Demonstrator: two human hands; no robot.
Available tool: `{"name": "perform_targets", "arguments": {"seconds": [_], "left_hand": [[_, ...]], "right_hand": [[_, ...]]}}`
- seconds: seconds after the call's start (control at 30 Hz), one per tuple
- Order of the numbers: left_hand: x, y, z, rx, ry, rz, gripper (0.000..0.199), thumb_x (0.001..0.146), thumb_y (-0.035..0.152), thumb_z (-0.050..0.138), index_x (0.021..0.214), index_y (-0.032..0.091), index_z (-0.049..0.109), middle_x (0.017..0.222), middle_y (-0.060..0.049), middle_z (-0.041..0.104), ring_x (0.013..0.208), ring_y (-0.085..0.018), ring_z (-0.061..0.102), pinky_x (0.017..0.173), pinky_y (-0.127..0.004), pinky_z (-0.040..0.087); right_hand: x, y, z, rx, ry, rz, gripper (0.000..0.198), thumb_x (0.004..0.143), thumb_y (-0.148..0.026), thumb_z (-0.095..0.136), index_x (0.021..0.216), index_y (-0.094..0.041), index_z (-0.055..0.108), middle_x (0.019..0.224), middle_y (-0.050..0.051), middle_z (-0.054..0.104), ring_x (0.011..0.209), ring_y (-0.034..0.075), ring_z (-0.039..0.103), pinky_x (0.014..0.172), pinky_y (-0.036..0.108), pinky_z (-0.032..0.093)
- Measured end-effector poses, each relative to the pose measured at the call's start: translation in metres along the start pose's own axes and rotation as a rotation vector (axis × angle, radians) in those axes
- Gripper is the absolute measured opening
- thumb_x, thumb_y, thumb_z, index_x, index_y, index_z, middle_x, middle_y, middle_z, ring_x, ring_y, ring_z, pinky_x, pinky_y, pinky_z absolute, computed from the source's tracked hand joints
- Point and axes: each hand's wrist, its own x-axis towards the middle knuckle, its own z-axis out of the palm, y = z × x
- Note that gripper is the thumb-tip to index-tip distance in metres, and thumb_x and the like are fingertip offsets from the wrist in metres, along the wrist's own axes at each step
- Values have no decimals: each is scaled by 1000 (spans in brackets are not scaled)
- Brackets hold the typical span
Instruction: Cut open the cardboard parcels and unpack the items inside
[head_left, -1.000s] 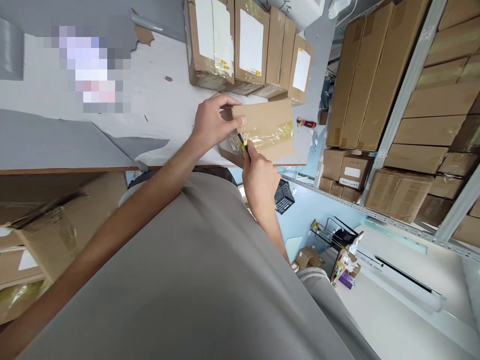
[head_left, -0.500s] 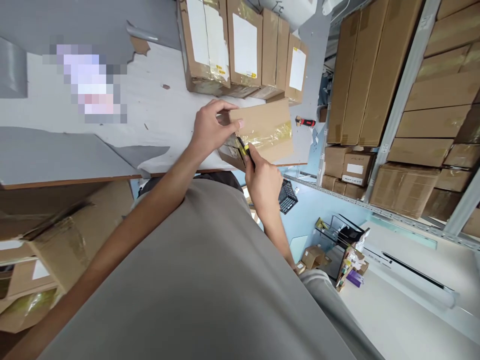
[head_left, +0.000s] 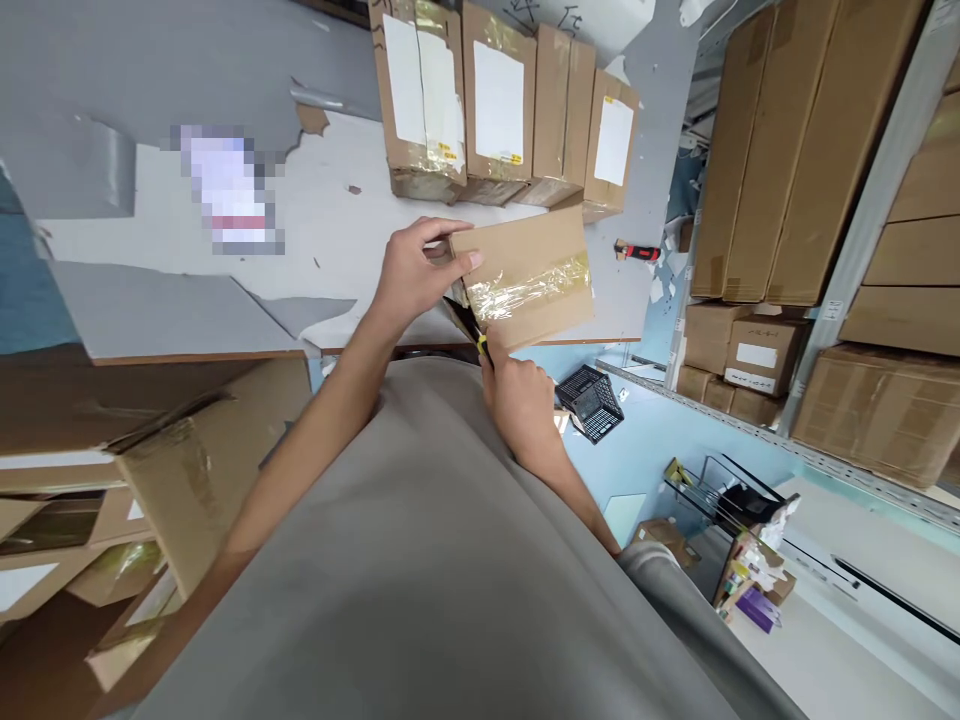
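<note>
A taped cardboard box [head_left: 536,250] lies near the table's front edge, with shiny clear tape along its top. My left hand [head_left: 416,262] grips its left end, thumb on top and fingers over the far corner. In my right hand [head_left: 517,400] is a black and yellow utility knife [head_left: 482,343], held at the box's near left corner. A dark gap shows at that left end beside the knife. The blade itself is too small to make out. The box's contents are hidden.
Several labelled cartons [head_left: 499,100] stand in a row behind the box. A red and black cutter [head_left: 637,251] lies to the right on the table [head_left: 345,240]. Below the edge is a black crate [head_left: 591,402]. Shelves of cartons [head_left: 780,150] rise at right; open boxes [head_left: 195,450] stand at lower left.
My right hand has drawn the knife down toward me along the box's left end, and the gap there looks darker and wider. My left hand keeps its hold. The view has shifted slightly.
</note>
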Motion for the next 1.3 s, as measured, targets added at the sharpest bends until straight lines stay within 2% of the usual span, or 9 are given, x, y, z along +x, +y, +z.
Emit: {"name": "perform_targets", "arguments": {"seconds": [0.1, 0.27, 0.43, 0.63, 0.7, 0.8, 0.93, 1.2, 1.3], "left_hand": [[-2, -2, 0, -9, 32, -20, 50, 88, 54, 93, 129, 28, 82, 140, -9, 83, 132, -34, 80, 121, -56, 67], [-11, -7, 7, -1, 168, -26, 69, 87, 75, 91, 138, 32, 78, 143, -10, 81, 142, -38, 76, 125, -61, 64], [-22, -10, 24, 56, 316, 21, 82, 93, 90, 78, 150, 31, 70, 155, -12, 74, 154, -38, 67, 138, -59, 51], [-29, 9, 60, 254, 496, -32, 83, 105, 90, 56, 166, 33, 54, 179, -13, 55, 173, -32, 46, 149, -54, 30], [-31, 19, 68, 337, 538, -54, 85, 106, 90, 52, 166, 31, 53, 177, -14, 57, 169, -31, 51, 147, -53, 33], [-32, 33, 74, 370, 530, -67, 87, 99, 90, 64, 163, 31, 54, 170, -13, 64, 166, -35, 55, 142, -59, 40], [-32, 41, 76, 365, 498, -90, 85, 95, 85, 77, 157, 30, 55, 163, -11, 67, 167, -40, 51, 138, -64, 42], [-32, 30, 71, 430, 531, -40, 85, 101, 84, 75, 153, 22, 50, 162, -12, 64, 153, -31, 60, 138, -55, 42], [-32, 31, 71, 476, 540, -16, 86, 99, 91, 73, 149, 23, 53, 159, -11, 65, 151, -33, 62, 129, -59, 46]], "right_hand": [[5, 44, -7, 147, 137, -36, 55, 124, -40, 50, 177, -26, 59, 106, 13, 90, 94, 32, 87, 88, 37, 62], [54, 141, -2, 416, 533, 182, 52, 124, -47, 39, 159, -18, 66, 111, 18, 89, 95, 33, 85, 86, 38, 61], [93, 192, 18, 664, 547, 83, 42, 123, -47, 40, 146, -22, 64, 114, 14, 90, 88, 29, 84, 88, 38, 62], [100, 197, 17, 706, 421, -40, 37, 119, -36, 48, 146, -21, 66, 121, 15, 89, 105, 31, 85, 95, 39, 63], [102, 198, 10, 690, 393, -105, 40, 118, -32, 47, 149, -20, 67, 131, 16, 87, 116, 31, 83, 101, 40, 62], [106, 199, -3, 651, 360, -223, 45, 119, -30, 44, 156, -20, 69, 143, 17, 83, 130, 30, 79, 108, 40, 61], [113, 197, -21, 579, 290, -328, 52, 119, -28, 43, 165, -20, 66, 140, 15, 82, 127, 30, 77, 106, 38, 60], [123, 189, -37, 488, 213, -363, 59, 118, -24, 41, 173, -15, 61, 142, 18, 80, 121, 29, 77, 102, 36, 58], [122, 185, -41, 432, 185, -335, 59, 120, -26, 41, 175, -15, 58, 142, 20, 79, 121, 30, 78, 103, 37, 59]]}}
